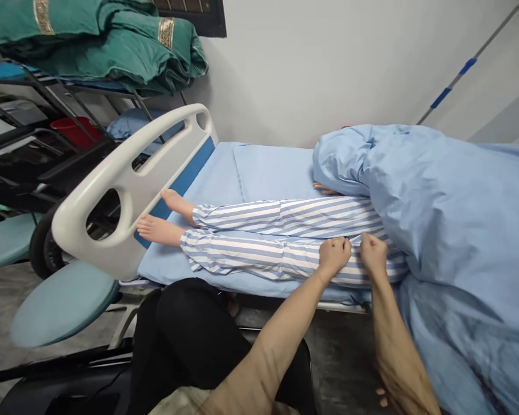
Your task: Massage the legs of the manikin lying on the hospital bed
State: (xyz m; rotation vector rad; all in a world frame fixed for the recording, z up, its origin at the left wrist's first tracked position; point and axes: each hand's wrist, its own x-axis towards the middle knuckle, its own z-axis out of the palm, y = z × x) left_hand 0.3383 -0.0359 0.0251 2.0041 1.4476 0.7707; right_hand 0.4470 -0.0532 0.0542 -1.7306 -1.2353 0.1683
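Observation:
A figure that looks like a nursing manikin lies on the bed in blue-and-white striped trousers. Its bare feet point toward the footboard, and the fingers of one hand show from under the quilt. My left hand is closed in a fist on the thigh of the nearer leg. Close to its right, my right hand makes another fist over the same thigh. I see nothing held in either fist. A light blue quilt covers the upper body, which is hidden.
A white footboard closes the bed's left end. Round pale-blue stools stand beside it. Beyond are folded green blankets on a rack, a wheelchair wheel and a red bucket. A pole leans against the wall.

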